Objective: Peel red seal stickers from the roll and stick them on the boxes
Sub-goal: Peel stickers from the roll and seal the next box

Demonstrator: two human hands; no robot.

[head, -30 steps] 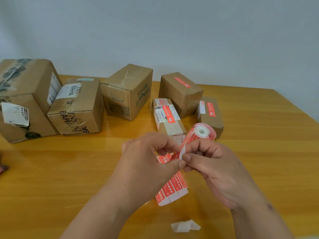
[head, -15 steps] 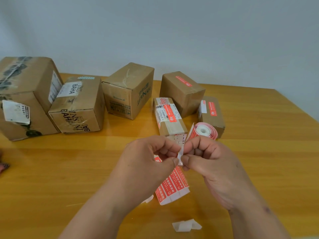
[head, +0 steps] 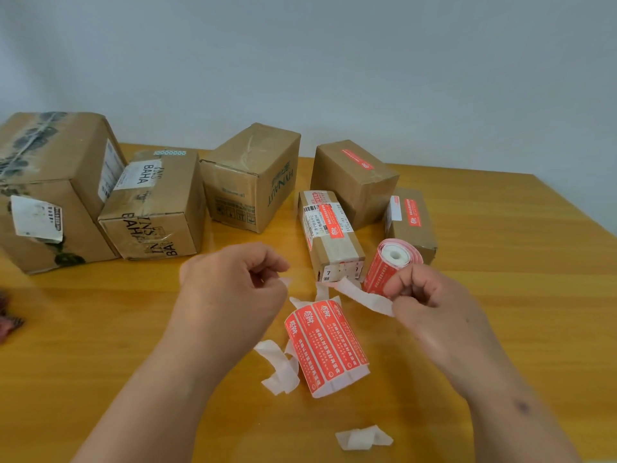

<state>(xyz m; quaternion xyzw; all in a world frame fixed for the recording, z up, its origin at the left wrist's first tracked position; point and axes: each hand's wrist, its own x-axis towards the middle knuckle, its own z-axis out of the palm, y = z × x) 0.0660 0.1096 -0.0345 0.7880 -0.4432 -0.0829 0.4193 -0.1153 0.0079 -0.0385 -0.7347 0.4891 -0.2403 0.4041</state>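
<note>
Two hands above table [head: 500,262]: left hand [head: 233,289] pinches small white backing scrap; right hand [head: 424,295] grips sticker roll [head: 389,265], pinching white backing strip [head: 364,297]. Loose red sticker sheet [head: 325,345] lies between wrists. Six boxes [head: 250,182] stand beyond hands.

Red sticker roll [head: 390,267] standing tilted at centre-right, white core showing, just beside a small box [head: 412,225] with a red seal on top. Loose strip of red stickers [head: 327,342] lying flat near centre, printed side up. Six brown boxes across the far half: large box [head: 50,192] far left, BAHA box [head: 153,208], HYNAUT box [head: 253,175], sealed box [head: 354,178], long narrow box [head: 330,235] bearing a seal.
</note>
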